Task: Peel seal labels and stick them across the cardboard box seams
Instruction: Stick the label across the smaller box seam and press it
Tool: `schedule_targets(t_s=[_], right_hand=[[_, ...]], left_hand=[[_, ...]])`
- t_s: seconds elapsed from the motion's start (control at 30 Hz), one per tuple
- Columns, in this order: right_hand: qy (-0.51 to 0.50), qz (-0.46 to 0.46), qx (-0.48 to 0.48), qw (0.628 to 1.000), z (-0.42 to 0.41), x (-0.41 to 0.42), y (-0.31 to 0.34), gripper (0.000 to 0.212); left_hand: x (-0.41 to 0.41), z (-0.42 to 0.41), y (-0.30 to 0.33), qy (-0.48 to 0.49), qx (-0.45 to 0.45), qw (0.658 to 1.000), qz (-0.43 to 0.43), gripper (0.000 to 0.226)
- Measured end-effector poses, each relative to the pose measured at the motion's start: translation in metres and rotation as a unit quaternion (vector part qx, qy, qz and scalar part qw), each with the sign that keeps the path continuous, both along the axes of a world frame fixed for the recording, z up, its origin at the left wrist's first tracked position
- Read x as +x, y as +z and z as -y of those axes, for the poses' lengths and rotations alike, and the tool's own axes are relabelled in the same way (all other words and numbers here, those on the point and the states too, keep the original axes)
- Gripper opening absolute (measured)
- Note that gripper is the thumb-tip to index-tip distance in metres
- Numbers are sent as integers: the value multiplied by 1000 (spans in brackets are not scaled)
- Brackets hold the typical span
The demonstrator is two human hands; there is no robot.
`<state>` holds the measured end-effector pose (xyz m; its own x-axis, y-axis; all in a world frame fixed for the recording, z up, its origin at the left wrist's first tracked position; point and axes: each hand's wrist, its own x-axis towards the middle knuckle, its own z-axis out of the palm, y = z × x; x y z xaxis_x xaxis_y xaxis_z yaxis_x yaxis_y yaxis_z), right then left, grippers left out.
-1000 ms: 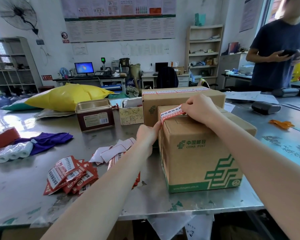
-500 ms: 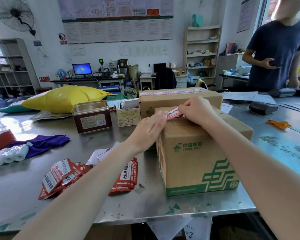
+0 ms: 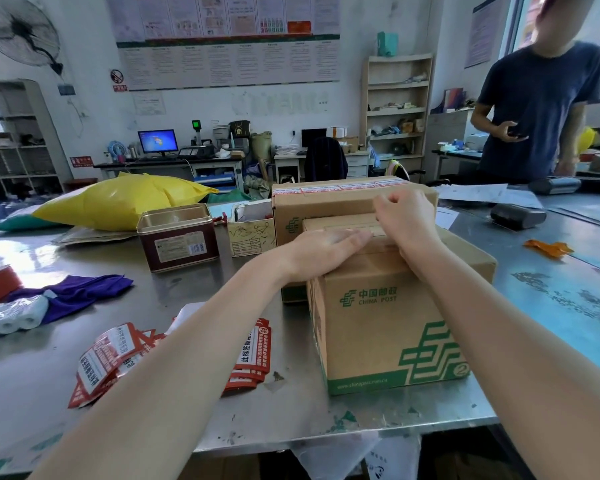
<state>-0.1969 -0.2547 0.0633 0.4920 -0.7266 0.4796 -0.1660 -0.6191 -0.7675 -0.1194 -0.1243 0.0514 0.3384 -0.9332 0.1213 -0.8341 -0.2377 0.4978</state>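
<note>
On top of the box [image 3: 378,306] | left hand [image 3: 321,245] flat, fingers straight along the top seam | right hand [image 3: 406,220] loosely curled just beyond, grip unclear | labels [image 3: 250,355] lie left on counter [image 3: 187,410], nearer left hand

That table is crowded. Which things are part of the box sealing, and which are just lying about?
Part of the job:
front box
left hand, flat on its top
right hand
red label sheets
back box, already labelled

Lying about:
yellow bag
tin
purple cloth
paper rolls
</note>
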Motion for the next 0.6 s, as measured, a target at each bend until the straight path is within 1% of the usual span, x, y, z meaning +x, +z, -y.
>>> schedule_targets(t_s=[0.07, 0.13, 0.2, 0.27, 0.33, 0.4, 0.43, 0.5, 0.53, 0.6], right_hand=[[-4, -3, -1, 1000, 1, 2, -1, 33], [5, 1, 1, 1000, 3, 4, -2, 34], [32, -15, -16, 999, 1, 4, -2, 32], [76, -45, -46, 995, -4, 3, 0, 28], [118, -67, -78, 988, -12, 1, 3, 25], [142, -78, -95, 982, -16, 0, 5, 23], [148, -81, -99, 981, -19, 0, 6, 22], [159, -79, -105, 979, -25, 1, 7, 21], [169, -73, -103, 978, -31, 1, 8, 20], [196, -70, -97, 973, -47, 2, 9, 19]], left_hand=[[-1, -6, -7, -19, -64, 997, -51, 52], [-4, -17, -18, -10, -132, 989, -69, 44], [-7, -25, -32, 7, -188, 979, -79, 43], [-9, -33, -47, 20, -217, 966, -136, 49], [-12, -43, -56, 34, -226, 955, -190, 59], [-10, -52, -65, 39, -216, 947, -235, 63], [-8, -57, -68, 44, -201, 948, -242, 64], [-3, -66, -73, 69, -156, 960, -221, 67], [0, -71, -75, 88, -140, 964, -208, 64], [5, -79, -74, 123, -141, 964, -187, 54]])
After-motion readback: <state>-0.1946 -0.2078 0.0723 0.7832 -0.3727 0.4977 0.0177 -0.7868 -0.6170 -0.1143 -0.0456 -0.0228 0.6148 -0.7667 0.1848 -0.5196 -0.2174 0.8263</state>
